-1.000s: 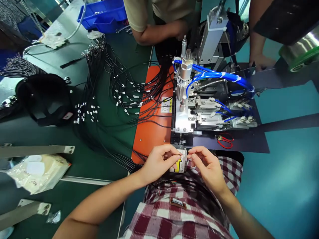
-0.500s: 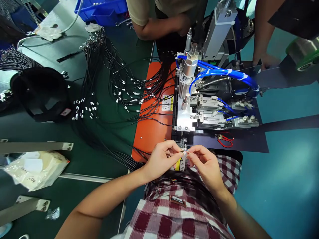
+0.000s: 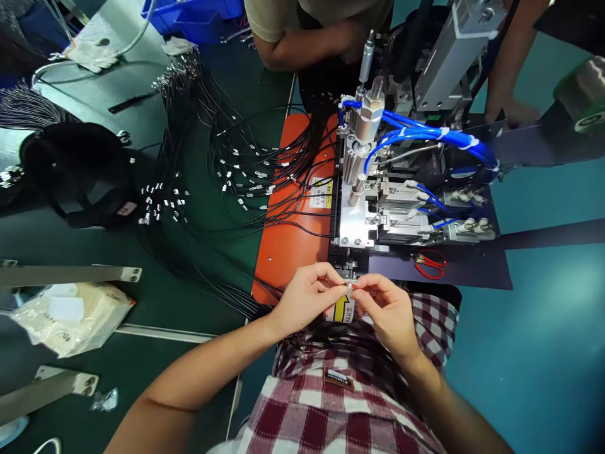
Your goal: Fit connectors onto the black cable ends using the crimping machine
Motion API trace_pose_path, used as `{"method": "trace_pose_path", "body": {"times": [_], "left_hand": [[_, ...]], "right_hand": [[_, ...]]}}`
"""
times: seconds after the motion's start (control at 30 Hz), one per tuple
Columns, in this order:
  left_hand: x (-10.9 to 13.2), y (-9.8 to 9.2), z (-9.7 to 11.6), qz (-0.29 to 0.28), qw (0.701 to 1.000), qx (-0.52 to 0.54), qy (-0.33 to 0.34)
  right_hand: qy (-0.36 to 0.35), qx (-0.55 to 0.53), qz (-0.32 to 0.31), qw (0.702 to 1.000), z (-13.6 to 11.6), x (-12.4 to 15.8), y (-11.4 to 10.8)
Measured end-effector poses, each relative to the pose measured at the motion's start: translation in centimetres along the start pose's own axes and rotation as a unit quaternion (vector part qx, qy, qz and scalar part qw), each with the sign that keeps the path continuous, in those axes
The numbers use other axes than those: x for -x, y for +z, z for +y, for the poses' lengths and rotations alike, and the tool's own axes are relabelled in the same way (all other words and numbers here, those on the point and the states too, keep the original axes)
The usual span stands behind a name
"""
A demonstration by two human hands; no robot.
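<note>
My left hand (image 3: 309, 299) and my right hand (image 3: 387, 309) meet fingertip to fingertip in front of the machine (image 3: 359, 214). Each is closed in a pinch on thin wire ends; a small white piece and a bit of red show between the fingertips, too small to tell more. Just beneath the fingers is a label with a yellow arrow (image 3: 341, 309). An orange plate (image 3: 288, 252) lies left of the machine, with black cables (image 3: 293, 170) running over it to the machine's edge.
Red-handled pliers (image 3: 429, 263) lie on the dark plate at the right. Further left are a black cap-like object (image 3: 78, 176), cable bundles with white tips (image 3: 165, 202) and a plastic bag (image 3: 70, 318). A person's arm (image 3: 307, 47) rests behind the table; another arm (image 3: 510, 69) hangs at the upper right.
My fingertips have come closer together, covering more of the wires. The view has shifted slightly, and the machine's upper parts appear further right.
</note>
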State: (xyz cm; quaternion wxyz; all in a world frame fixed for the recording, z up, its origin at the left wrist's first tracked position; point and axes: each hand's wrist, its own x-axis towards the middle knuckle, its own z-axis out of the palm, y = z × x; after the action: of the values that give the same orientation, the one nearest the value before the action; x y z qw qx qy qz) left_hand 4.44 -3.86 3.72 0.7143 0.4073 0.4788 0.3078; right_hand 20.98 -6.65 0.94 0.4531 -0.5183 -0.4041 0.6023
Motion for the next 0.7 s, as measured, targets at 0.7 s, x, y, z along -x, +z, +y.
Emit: {"method": "trace_pose_path", "body": {"times": [0.7], "left_hand": [[0.1, 0.8, -1.5, 0.027, 0.995, 0.084, 0.036]], "right_hand": [[0.001, 0.080, -0.022, 0.997, -0.8, 0.2, 0.3]]}}
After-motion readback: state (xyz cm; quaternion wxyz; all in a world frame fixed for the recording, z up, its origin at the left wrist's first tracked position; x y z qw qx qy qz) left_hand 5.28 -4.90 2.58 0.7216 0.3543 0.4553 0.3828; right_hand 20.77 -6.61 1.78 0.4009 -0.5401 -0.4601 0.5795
